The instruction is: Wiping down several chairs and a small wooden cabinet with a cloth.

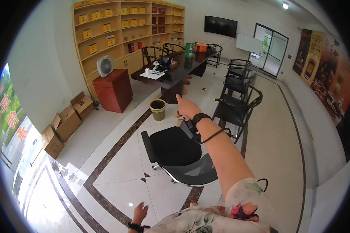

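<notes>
My right hand [189,107] is stretched out forward at the end of a bare arm. One finger points out towards the dark table, its other fingers are partly hidden, and no held thing shows. A black strap with a dark device [190,130] and a cable sits at that wrist. Below the hand stands a black office chair [175,145] with a mesh back. My left hand [140,212] hangs low over the tiled floor, fingers apart and loosely bent, holding nothing. It also wears a black wrist strap [135,227].
A waste bin [158,110] stands before the long dark table [178,76]. Black armchairs [232,109] line its right side. A red cabinet [113,91] carries a box fan [105,66]. Cardboard boxes [66,123] sit along the left wall, near shelves [100,24] of yellow packages.
</notes>
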Demonstrator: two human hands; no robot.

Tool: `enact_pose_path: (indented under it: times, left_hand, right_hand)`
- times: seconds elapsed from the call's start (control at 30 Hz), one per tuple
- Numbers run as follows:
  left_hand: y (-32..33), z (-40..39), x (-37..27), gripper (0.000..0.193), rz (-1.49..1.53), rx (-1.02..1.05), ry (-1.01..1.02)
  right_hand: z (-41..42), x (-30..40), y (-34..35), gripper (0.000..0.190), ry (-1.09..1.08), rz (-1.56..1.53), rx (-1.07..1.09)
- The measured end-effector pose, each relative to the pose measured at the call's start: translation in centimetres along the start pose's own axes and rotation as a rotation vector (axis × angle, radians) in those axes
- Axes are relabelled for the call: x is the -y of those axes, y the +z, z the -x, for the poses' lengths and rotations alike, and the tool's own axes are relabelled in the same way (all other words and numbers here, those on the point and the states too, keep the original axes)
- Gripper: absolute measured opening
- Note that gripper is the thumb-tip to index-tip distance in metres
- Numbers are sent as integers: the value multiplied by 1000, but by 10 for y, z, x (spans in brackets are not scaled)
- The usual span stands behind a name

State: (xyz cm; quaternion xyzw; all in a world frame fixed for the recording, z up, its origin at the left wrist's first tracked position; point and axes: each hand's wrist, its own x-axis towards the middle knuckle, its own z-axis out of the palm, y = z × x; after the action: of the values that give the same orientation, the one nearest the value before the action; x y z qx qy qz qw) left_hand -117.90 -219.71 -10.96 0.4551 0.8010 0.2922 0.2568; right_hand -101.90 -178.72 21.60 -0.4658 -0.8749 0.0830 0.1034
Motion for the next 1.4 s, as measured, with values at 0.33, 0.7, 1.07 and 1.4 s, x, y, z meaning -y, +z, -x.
enact_pose_path:
  times: [0.33, 0.7, 1.07, 1.4]
  left_hand:
    - [78, 267, 280, 24, -595, 184, -13]
    - [26, 158, 103, 23, -9, 148, -351]
    - [-38, 123, 76, 32, 20, 170, -642]
    - [-125, -5, 15, 30, -121, 123, -403]
  right_hand:
    - [43, 101, 93, 74, -351, -47, 352]
    - [268, 302, 142, 10, -1455, -571, 602]
    - [141, -6, 158, 19, -285, -778, 348]
    - [92, -15, 260, 18, -72, -514, 492]
